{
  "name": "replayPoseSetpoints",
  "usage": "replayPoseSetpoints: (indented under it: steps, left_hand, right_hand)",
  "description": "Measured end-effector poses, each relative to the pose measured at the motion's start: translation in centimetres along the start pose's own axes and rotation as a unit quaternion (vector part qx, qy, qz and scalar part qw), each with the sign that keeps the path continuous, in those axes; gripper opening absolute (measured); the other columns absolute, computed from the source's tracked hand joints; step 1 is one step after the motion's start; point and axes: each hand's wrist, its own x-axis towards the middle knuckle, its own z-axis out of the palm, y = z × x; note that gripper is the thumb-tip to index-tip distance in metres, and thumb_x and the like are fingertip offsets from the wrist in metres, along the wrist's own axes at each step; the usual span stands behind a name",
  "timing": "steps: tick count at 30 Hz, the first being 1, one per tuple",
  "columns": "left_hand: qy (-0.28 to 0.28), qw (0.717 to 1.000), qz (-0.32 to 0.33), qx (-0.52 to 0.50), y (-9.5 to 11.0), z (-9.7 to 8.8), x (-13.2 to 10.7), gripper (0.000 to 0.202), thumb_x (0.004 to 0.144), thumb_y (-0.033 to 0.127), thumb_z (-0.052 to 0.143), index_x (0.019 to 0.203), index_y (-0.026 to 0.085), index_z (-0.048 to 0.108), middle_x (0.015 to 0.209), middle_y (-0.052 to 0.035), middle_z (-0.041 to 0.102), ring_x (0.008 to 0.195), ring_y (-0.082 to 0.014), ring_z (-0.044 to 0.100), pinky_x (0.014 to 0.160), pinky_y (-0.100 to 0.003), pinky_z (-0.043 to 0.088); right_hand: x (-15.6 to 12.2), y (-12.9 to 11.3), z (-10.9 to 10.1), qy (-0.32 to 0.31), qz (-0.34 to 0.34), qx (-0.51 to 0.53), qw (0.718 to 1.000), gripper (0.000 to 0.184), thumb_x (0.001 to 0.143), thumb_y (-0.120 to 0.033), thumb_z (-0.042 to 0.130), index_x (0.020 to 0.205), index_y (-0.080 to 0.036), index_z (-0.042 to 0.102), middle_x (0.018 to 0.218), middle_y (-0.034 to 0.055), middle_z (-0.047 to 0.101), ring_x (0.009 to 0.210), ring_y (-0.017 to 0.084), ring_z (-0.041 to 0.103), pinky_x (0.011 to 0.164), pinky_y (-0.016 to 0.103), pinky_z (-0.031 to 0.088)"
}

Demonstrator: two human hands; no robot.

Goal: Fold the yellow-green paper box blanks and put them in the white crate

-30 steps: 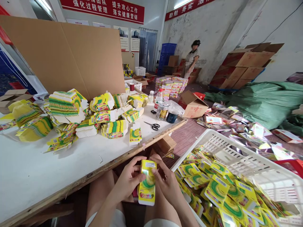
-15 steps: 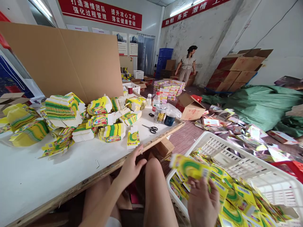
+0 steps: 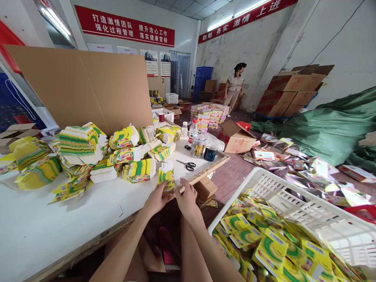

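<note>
My left hand [image 3: 156,200] is at the table's front edge, its fingertips on the lower end of a small yellow carton [image 3: 166,173] with white flaps. Its fingers and thumb close around that end. Just right of it, my right hand [image 3: 188,199] rests at the wooden edge, fingers bent and apart, with no object visible in it. Stacks of flat yellow-green cartons [image 3: 139,170] lie behind and left of my hands. To my right, a white plastic basket [image 3: 286,192] holds many yellow cartons [image 3: 272,248].
Black scissors [image 3: 189,166], a clear jar [image 3: 198,147], a dark mug [image 3: 210,153] and bottles stand at the table's right end. A large cardboard sheet [image 3: 88,88] rises behind the stacks. Loose packaging [image 3: 293,164] litters the floor. Another person [image 3: 235,84] stands far back.
My right hand has let go of a yellow carton over the basket and come left to the table edge. My left hand has moved up onto the carton on the table. The view has tilted upward.
</note>
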Motion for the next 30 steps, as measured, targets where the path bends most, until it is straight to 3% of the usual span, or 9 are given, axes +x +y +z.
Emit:
replayPoseSetpoints:
  steps: [3,5,8,11,13,17,19,24,30]
  left_hand:
    - [0.017,0.999,-0.003,-0.031,0.0,0.0,0.1,0.063,0.082,0.026,0.068,0.142,0.018,0.051,0.143,-0.0196,0.057,0.132,-0.0391,0.054,0.108,-0.056,0.042]
    - [0.034,0.998,0.000,-0.061,0.0,0.0,0.2,0.059,0.081,0.024,0.069,0.138,0.019,0.054,0.139,-0.0181,0.061,0.129,-0.0378,0.056,0.108,-0.055,0.042]
    - [0.074,0.989,0.011,-0.128,0.1,-0.2,0.1,0.056,0.081,0.028,0.071,0.135,0.020,0.056,0.141,-0.0151,0.060,0.133,-0.0334,0.054,0.115,-0.051,0.037]
    - [0.132,0.966,0.012,-0.220,0.3,-0.6,-0.1,0.059,0.086,0.044,0.066,0.139,0.021,0.051,0.154,-0.0130,0.047,0.146,-0.0295,0.038,0.122,-0.046,0.027]
    - [0.142,0.947,-0.001,-0.289,0.7,-0.7,-0.8,0.062,0.087,0.057,0.062,0.135,0.018,0.055,0.151,-0.0150,0.051,0.143,-0.0321,0.042,0.118,-0.047,0.034]
    - [0.078,0.914,-0.024,-0.399,2.3,-0.4,-3.8,0.061,0.082,0.064,0.065,0.116,0.014,0.070,0.123,-0.0174,0.072,0.117,-0.0359,0.066,0.100,-0.049,0.053]
    - [0.051,0.895,-0.025,-0.442,3.3,0.0,-5.5,0.059,0.082,0.064,0.066,0.117,0.017,0.071,0.123,-0.0162,0.073,0.115,-0.0352,0.067,0.100,-0.048,0.053]
    - [-0.026,0.814,-0.034,-0.580,5.0,0.7,-7.6,0.049,0.080,0.049,0.076,0.123,0.025,0.071,0.125,-0.0124,0.073,0.121,-0.0342,0.063,0.106,-0.046,0.047]
    - [-0.028,0.836,-0.018,-0.548,5.7,0.8,-8.4,0.044,0.080,0.046,0.077,0.116,0.021,0.076,0.118,-0.0137,0.075,0.120,-0.0349,0.063,0.109,-0.046,0.043]
  right_hand:
    - [2.8,-0.7,3.2,-0.011,-0.004,-0.019,1.000,0.031,0.072,-0.014,0.069,0.103,-0.018,0.066,0.107,0.0155,0.075,0.125,0.036,0.054,0.113,0.055,0.020]
    - [3.7,-0.9,4.3,-0.009,-0.003,-0.010,1.000,0.029,0.073,-0.013,0.066,0.102,-0.018,0.065,0.096,0.0135,0.075,0.118,0.036,0.057,0.112,0.056,0.019]
    - [3.7,-1.0,4.2,0.004,-0.004,0.036,0.999,0.029,0.078,-0.021,0.061,0.107,-0.017,0.060,0.089,0.0106,0.072,0.102,0.031,0.063,0.104,0.053,0.032]
    - [2.2,-0.6,2.9,0.013,0.002,0.110,0.994,0.033,0.083,-0.036,0.059,0.109,-0.018,0.056,0.090,0.0095,0.071,0.087,0.026,0.066,0.088,0.043,0.047]
    - [0.3,-0.1,1.8,0.003,0.015,0.164,0.986,0.034,0.083,-0.046,0.060,0.103,-0.019,0.057,0.090,0.0092,0.071,0.085,0.025,0.067,0.080,0.039,0.052]
    - [-4.2,1.2,0.3,-0.035,0.064,0.251,0.965,0.035,0.082,-0.051,0.066,0.099,-0.020,0.065,0.098,0.0101,0.075,0.090,0.026,0.071,0.079,0.037,0.055]
    - [-6.1,1.7,-0.1,-0.046,0.091,0.285,0.953,0.034,0.083,-0.049,0.068,0.101,-0.021,0.067,0.097,0.0088,0.076,0.090,0.026,0.072,0.079,0.037,0.056]
    - [-8.4,1.2,-0.6,-0.095,0.137,0.340,0.926,0.031,0.080,-0.048,0.074,0.098,-0.023,0.073,0.092,0.0075,0.077,0.083,0.027,0.073,0.075,0.039,0.058]
    - [-8.8,-1.0,-2.6,-0.147,0.152,0.332,0.919,0.038,0.075,-0.050,0.080,0.099,-0.022,0.076,0.102,0.0089,0.076,0.102,0.031,0.069,0.094,0.043,0.053]
